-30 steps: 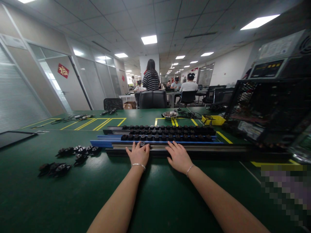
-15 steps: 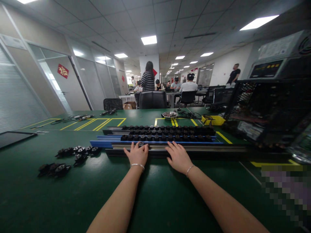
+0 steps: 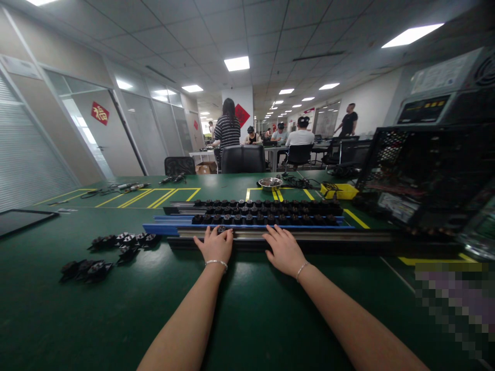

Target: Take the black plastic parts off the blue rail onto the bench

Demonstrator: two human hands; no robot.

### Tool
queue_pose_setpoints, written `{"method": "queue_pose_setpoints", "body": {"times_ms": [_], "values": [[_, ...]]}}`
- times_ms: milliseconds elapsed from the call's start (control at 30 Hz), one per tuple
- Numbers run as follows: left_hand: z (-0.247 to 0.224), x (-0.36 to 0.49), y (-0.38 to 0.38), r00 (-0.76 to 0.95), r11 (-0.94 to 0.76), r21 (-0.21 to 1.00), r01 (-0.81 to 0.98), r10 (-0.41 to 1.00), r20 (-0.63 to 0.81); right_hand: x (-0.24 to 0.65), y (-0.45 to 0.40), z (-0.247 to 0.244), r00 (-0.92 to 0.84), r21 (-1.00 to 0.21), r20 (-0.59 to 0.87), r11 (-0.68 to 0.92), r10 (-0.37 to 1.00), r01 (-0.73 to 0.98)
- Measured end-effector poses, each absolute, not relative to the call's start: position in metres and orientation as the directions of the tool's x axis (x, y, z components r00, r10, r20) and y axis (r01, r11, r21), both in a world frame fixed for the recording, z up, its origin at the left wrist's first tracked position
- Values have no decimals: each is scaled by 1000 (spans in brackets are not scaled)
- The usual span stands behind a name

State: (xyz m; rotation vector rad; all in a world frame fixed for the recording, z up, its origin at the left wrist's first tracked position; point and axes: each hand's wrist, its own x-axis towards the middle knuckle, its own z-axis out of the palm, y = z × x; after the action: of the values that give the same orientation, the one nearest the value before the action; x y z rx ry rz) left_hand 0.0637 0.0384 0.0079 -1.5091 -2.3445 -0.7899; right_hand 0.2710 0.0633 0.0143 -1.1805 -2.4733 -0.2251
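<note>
My left hand (image 3: 215,247) is at the nearest rail (image 3: 320,236), its fingers around a small black part (image 3: 221,229) on the rail's left portion. Further right, my right hand (image 3: 285,251) rests on the same rail with fingers spread, holding nothing. Behind it lie a blue rail (image 3: 160,228) and more rails, bearing rows of black parts (image 3: 270,220). Loose black parts (image 3: 129,239) lie on the green table left of my left hand, and another cluster (image 3: 87,270) sits closer to me.
A metal bowl (image 3: 270,184) and a yellow tray (image 3: 340,192) stand at the back. An open computer case (image 3: 410,175) is at the right. Cables (image 3: 135,186) lie at the back left. Several people are beyond the table.
My left hand has shifted slightly left along the rail, and the small black part has moved left with it. My right hand is unmoved. Two people in the background have moved left.
</note>
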Motion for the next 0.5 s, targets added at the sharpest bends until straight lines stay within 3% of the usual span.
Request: {"method": "queue_pose_setpoints", "body": {"times_ms": [500], "values": [[7,57,41,-485,350,345,871,722,494,271,64,15,-573,-35,402,637,714,770]]}}
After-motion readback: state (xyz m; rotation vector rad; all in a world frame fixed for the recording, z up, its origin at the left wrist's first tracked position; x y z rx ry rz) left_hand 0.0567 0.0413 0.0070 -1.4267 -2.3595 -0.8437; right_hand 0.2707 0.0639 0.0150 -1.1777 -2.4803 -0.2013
